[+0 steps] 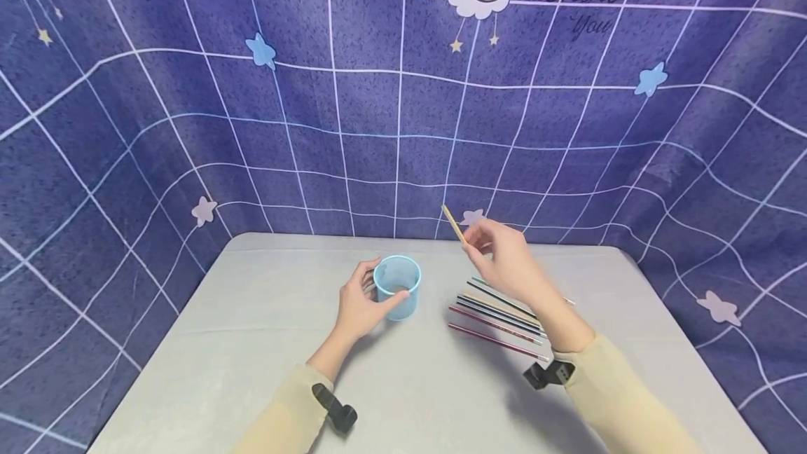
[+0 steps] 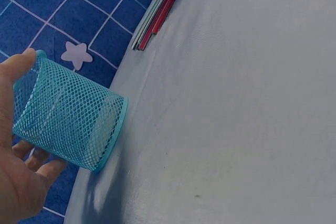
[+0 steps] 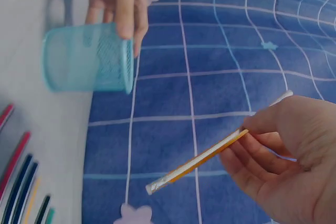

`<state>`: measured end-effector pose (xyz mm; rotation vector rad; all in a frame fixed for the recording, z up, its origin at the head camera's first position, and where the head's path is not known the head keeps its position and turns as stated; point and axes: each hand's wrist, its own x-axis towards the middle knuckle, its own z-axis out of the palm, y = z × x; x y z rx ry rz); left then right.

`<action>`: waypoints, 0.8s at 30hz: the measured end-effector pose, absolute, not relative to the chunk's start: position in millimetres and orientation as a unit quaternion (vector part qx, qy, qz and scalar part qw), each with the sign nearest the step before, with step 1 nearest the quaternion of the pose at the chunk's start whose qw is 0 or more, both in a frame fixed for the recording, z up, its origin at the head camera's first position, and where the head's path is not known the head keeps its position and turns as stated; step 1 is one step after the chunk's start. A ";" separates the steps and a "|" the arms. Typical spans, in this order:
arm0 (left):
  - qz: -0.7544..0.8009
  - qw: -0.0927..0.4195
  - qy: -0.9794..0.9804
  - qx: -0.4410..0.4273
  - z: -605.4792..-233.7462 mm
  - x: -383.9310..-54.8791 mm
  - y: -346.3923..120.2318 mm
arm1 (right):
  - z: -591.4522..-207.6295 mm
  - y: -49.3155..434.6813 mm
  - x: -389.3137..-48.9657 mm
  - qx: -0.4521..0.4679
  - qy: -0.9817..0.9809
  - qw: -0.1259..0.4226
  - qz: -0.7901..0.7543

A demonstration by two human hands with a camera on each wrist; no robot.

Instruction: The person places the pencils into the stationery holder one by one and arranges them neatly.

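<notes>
Near the middle of the table stands a light blue mesh pencil cup (image 1: 402, 308), upright. My left hand (image 1: 361, 311) holds it around the side, with the thumb at the near rim and the fingers behind. My right hand (image 1: 507, 261) pinches a yellow pencil (image 1: 452, 222) between thumb and fingers, up in the air to the right of the cup. The pencil (image 3: 197, 163) slants in the right wrist view, its middle partly hidden by the fingertips. Below the right forearm, several pencils (image 1: 494, 324) in red, dark blue, yellow and green lie side by side on the table.
The pale grey tabletop (image 1: 252, 370) runs back to a blue-violet grid-patterned cloth (image 1: 366, 104) with stars and clouds, which also closes off both sides. A black strap with a small camera (image 1: 334, 408) sits on each wrist, over beige sleeves.
</notes>
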<state>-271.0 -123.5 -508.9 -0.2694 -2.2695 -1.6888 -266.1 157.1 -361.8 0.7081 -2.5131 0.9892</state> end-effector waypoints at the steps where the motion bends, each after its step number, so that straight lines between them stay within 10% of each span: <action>1: -0.588 0.149 -0.790 -0.093 -509.4 -271.1 -123.4 | -359.9 151.8 -267.9 0.252 -0.882 0.176 0.358; 24: -0.598 0.149 -0.781 -0.100 -511.4 -273.1 -124.2 | -378.2 68.7 -297.3 0.290 -0.830 0.136 0.456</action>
